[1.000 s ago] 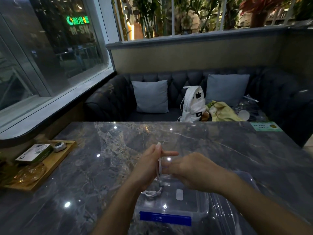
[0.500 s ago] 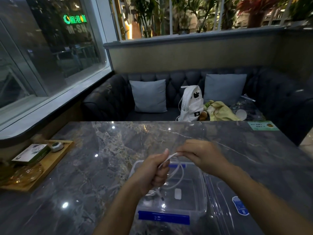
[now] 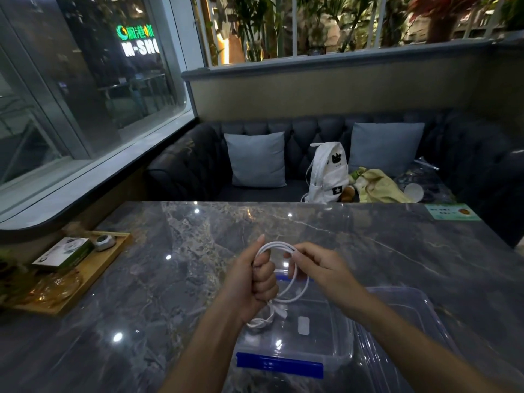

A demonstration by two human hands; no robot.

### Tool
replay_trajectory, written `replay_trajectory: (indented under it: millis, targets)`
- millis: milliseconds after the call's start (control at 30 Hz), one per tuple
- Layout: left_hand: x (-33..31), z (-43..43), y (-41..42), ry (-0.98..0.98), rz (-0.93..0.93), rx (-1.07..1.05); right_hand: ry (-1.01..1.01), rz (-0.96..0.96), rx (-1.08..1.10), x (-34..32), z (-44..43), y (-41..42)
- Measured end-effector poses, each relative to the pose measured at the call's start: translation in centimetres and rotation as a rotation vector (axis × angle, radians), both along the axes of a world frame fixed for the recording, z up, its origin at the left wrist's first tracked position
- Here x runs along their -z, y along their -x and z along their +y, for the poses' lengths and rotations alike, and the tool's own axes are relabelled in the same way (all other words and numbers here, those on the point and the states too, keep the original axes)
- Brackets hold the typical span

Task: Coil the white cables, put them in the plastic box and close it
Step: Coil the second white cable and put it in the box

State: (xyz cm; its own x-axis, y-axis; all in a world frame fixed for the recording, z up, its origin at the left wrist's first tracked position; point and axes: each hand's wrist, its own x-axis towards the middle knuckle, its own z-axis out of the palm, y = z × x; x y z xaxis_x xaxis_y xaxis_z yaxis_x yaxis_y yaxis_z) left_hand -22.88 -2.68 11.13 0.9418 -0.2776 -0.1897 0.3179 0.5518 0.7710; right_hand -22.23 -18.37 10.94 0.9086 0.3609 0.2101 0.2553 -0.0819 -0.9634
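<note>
My left hand (image 3: 259,282) fists the white cable (image 3: 295,290); my right hand (image 3: 317,265), at three o'clock, pinches its loop. Slack grip could unspring it beside the box (image 3: 340,347).

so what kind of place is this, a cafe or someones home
Most likely a cafe or restaurant booth, not a home: a tufted bench seat with cushions faces a marble table, a small printed card sits at the table edge, and a lit shop sign shows through the window.

A white sign (image 3: 141,48) seen in the window (image 3: 85,89) reads "M-SHO"; the green characters above it are not readable.
</note>
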Motion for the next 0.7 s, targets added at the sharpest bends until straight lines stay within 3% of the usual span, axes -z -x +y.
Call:
replay_trajectory:
  millis: [167,267,400,567,700]
  targets:
    - [0.7,-0.7,-0.4,0.018,0.003,0.004,-0.433,0.418,-0.01,0.0,0.8,0.2]
    - [1.0,-0.7,-0.6,-0.037,-0.018,0.058,-0.572,0.57,-0.023,0.0,0.2,-0.1]
    - [1.0,-1.3,-0.6,-0.172,-0.103,0.132,-0.511,0.513,0.101,0.4,-0.6,-0.6]
    - [0.7,-3.8,-0.3,-0.054,0.007,0.097,-0.372,0.375,0.31,1.1,-0.2,-0.6]
    - [1.6,-5.5,0.2,-0.067,0.063,-0.011,-0.163,0.237,0.485,1.9,0.0,0.1]
